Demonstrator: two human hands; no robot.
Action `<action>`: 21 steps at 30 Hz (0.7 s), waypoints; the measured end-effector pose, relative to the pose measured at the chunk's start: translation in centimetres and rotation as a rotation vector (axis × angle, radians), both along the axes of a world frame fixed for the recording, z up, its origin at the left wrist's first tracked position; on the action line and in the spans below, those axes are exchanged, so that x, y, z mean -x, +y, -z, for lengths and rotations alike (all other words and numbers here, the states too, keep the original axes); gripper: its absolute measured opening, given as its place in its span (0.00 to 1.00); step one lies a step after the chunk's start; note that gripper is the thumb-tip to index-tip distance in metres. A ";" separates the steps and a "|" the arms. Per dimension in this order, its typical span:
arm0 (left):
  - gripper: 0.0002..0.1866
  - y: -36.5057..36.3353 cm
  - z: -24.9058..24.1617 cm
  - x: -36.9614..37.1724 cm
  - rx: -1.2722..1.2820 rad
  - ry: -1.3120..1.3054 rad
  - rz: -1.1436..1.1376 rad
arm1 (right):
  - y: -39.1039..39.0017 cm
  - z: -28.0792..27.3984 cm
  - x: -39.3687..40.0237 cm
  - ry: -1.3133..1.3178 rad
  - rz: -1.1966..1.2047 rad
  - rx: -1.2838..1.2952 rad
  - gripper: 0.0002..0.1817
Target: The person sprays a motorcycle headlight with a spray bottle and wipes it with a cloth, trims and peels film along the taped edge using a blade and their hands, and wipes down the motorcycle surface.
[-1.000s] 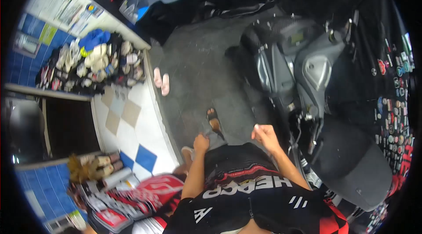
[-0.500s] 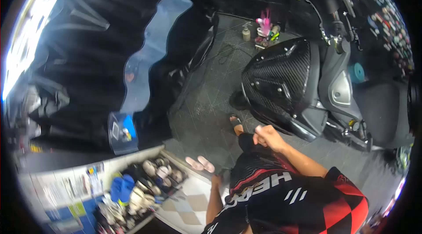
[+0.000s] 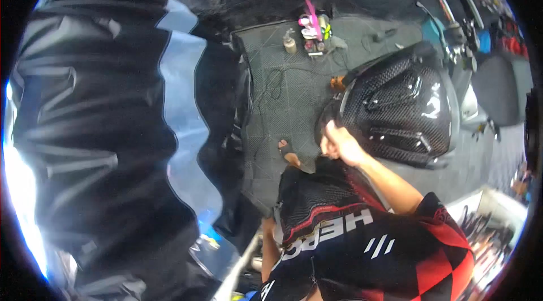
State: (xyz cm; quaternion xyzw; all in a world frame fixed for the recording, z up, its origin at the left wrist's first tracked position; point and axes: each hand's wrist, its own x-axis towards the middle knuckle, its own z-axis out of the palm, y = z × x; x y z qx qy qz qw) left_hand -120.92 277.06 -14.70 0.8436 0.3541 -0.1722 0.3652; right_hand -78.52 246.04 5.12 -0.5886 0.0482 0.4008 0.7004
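My right hand [image 3: 340, 145] is closed, fingers curled, in front of my body beside the scooter's black carbon-patterned front panel [image 3: 396, 109]. Whether anything is inside that fist I cannot make out. Low at my left side is my left hand [image 3: 268, 225], close to the dark clothing; its fingers are hidden. My sandalled foot [image 3: 287, 151] rests on the dark tiled floor [image 3: 266, 126].
A pump bottle [image 3: 289, 44] stands near a small holder with pink and yellow-green items [image 3: 314, 32]. A cable [image 3: 275, 83] lies on the floor. Black sheeting with a clear wavy strip [image 3: 184, 92] hangs at left. The scooter's seat [image 3: 498, 89] is at right.
My view has turned left and moved nearer the sheeting and scooter. The shoe shelf at lower left has mostly gone from sight. My right hand stays closed in front of me.
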 end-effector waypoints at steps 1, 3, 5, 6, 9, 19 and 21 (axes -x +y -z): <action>0.16 3.8 2.2 -2.0 0.017 0.122 -0.043 | 0.5 0.8 -0.8 0.136 0.086 -0.099 0.41; 0.16 11.3 7.0 -5.2 0.002 0.194 0.042 | 1.9 1.8 -3.2 0.197 0.239 -0.124 0.38; 0.17 16.8 7.8 -10.8 0.000 0.186 0.090 | 3.9 1.8 -4.2 0.116 0.397 0.025 0.33; 0.18 19.0 6.5 -13.6 0.001 0.173 0.109 | 4.8 2.1 -4.7 0.105 0.489 0.058 0.29; 0.19 21.4 1.9 -25.9 -0.033 0.246 0.148 | 6.0 5.0 -8.9 0.104 0.770 0.054 0.14; 0.23 16.5 -1.1 -50.7 -0.177 0.428 0.524 | -2.8 25.4 -35.6 0.014 1.226 0.288 0.08; 0.27 17.7 4.1 -53.7 -0.176 0.645 0.585 | -6.0 33.0 -41.5 0.098 1.231 0.315 0.05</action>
